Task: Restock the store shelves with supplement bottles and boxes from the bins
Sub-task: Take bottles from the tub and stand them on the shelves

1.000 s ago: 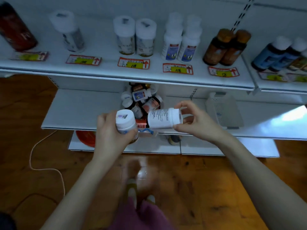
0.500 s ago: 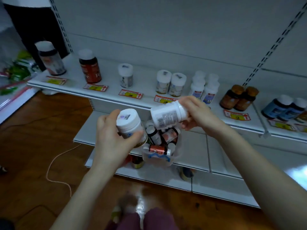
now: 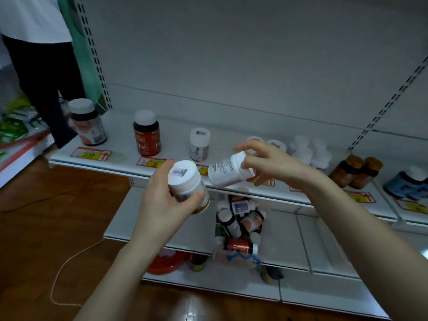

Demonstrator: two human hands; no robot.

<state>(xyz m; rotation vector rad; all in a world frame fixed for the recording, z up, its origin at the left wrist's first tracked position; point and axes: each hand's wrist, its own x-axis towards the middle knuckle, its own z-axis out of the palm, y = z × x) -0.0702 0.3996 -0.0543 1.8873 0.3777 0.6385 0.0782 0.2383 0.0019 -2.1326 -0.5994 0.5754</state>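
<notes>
Head view: left grip clasps an upright white-capped bottle, right grip pinches a second white bottle tilted sideways, both held just before the shelf edge, above a bin of bottles.

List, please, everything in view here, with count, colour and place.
upright white bottle: one, white, in the left hand
tilted white bottle: one, white, in the right hand
dark jar: one, white-lidded, upper shelf, far left
Fe bottle: one, red-brown, beside the jar
small white bottle: one, white, upper shelf, middle
white bottle cluster: several, white, behind the right hand
amber bottles: two, amber, upper shelf, right
blue bottles: count unclear, blue, far right
price tags: several, red-yellow, shelf edge
bin: one, clear, lower shelf, holding mixed bottles
red dish: one, red, under lower shelf
cord: one, pale, on the floor
other person: one, dark trousers, left
left hand: one, grips the upright bottle
right hand: one, holds the tilted bottle
</notes>
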